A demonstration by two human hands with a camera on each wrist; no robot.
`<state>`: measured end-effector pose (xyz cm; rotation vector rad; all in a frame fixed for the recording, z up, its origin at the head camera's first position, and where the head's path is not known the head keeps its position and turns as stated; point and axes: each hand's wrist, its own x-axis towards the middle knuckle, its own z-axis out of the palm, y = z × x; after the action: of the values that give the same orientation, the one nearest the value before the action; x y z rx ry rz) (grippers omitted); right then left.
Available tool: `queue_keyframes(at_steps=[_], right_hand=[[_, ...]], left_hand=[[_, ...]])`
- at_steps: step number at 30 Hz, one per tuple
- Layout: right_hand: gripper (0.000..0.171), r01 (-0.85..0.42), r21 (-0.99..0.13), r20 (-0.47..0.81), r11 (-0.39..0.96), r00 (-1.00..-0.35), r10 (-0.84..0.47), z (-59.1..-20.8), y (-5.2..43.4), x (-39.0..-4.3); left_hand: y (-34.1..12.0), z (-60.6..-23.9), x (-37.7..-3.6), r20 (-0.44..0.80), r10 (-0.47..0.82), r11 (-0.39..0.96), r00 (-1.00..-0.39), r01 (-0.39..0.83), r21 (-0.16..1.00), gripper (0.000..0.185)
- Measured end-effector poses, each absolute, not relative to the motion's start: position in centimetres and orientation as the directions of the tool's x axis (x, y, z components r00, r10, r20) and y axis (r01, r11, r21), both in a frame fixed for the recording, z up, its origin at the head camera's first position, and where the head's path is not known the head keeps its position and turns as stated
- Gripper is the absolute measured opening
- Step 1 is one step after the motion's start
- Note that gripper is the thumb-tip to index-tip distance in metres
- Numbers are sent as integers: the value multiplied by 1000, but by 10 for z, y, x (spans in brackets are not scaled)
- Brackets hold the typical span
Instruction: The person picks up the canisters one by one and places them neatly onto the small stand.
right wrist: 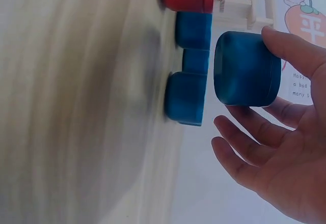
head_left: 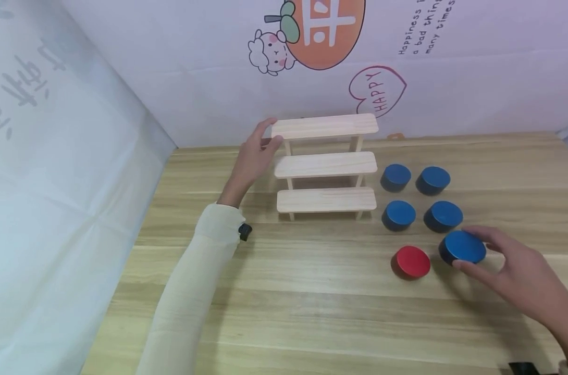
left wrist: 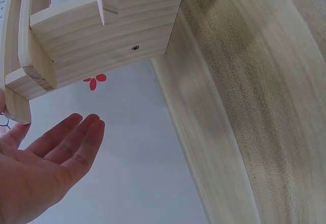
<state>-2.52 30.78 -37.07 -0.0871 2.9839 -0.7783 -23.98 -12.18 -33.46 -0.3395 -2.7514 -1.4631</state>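
Wooden table (head_left: 312, 312), stepped rack (head_left: 326, 165) at back. Left hand (head_left: 253, 159) relaxed, touching the rack's top shelf. Right hand (head_left: 518, 276) gripping a blue puck (head_left: 463, 247) beside the red puck (head_left: 411, 262)

The person is wearing a long, cream-coloured sleeve (head_left: 190, 291) on the left arm, its fabric wrinkling along the forearm. A small black clip (head_left: 245, 231) is sitting at the cuff's 3 o'clock edge. The right hand (head_left: 523, 276) is showing bare, with no ring.

Five blue pucks (head_left: 462, 247), one red puck (head_left: 412, 261) (pale wooden shelf (head_left: 326, 164)).
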Motion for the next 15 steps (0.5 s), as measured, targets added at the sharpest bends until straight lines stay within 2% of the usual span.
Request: queue_keyframes(at_steps=[15], right_hand=[[77, -58, -487, -30, 871, -996, -84, -349, 294, -41]], left_hand=[[-122, -335, -239, 104, 191, 546, -976, 194, 815, 55]])
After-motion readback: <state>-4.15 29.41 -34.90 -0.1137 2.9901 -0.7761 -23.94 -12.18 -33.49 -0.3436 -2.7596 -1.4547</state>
